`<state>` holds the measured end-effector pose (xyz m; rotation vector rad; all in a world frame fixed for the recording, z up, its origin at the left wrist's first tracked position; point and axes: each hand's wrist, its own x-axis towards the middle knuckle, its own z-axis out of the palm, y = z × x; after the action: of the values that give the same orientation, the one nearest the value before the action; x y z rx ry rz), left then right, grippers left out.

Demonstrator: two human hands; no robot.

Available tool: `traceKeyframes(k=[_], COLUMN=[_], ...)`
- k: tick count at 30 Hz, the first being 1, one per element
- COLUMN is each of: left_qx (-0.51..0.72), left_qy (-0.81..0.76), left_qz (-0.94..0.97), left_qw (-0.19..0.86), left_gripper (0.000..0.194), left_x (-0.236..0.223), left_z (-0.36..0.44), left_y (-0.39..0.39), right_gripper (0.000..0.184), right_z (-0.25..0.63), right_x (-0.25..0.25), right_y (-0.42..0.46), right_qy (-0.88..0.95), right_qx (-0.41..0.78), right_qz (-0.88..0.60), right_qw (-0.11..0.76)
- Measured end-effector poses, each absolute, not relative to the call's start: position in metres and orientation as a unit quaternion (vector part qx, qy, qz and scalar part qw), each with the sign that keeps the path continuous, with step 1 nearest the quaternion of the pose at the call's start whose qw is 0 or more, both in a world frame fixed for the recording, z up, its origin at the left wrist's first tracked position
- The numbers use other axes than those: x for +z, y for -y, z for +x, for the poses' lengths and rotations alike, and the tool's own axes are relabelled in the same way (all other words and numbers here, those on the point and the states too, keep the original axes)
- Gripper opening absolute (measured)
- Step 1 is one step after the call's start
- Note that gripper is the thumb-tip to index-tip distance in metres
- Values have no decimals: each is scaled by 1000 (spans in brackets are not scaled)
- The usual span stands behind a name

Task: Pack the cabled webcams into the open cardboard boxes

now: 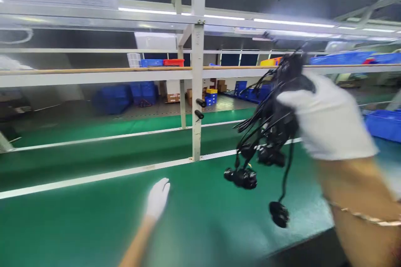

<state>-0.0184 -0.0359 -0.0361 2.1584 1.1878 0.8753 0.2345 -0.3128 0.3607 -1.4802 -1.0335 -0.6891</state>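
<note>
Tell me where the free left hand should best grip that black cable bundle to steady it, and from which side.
Probably the gathered stems just below the right hand, not the dangling plugs. The black cable bundle is bunched tight there, while lower ends splay and hang loose with heavy heads. The left hand lies low on the green bench, so coming up from the left looks clearest.

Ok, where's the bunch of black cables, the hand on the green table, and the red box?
black cables [269,133], head view, middle of the hanging bundle
left hand [157,198], head view, back of the white glove
red box [173,62], head view, front wall
</note>
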Motion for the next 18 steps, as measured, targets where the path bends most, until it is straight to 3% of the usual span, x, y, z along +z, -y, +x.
traceKeyframes(k=[4, 7, 12, 18], left_qx=[357, 376, 360, 274], left_qy=[-441, -451, -469, -454], left_qz=[744, 703, 687, 754], left_qw=[352, 400, 422, 387], left_gripper=[55, 61, 60, 52], left_x=[-44, -43, -27, -11], left_z=[-39, -55, -59, -21], left_y=[54, 68, 97, 115], right_gripper=[63, 60, 56, 54], right_z=[175, 168, 199, 258], right_x=[270, 202, 97, 22], right_y=[237, 202, 206, 255], right_qy=[387, 294, 166, 125], right_qx=[-111, -5, 59, 83], right_qz=[-576, -575, -651, -779], right_qw=[711, 764, 738, 609])
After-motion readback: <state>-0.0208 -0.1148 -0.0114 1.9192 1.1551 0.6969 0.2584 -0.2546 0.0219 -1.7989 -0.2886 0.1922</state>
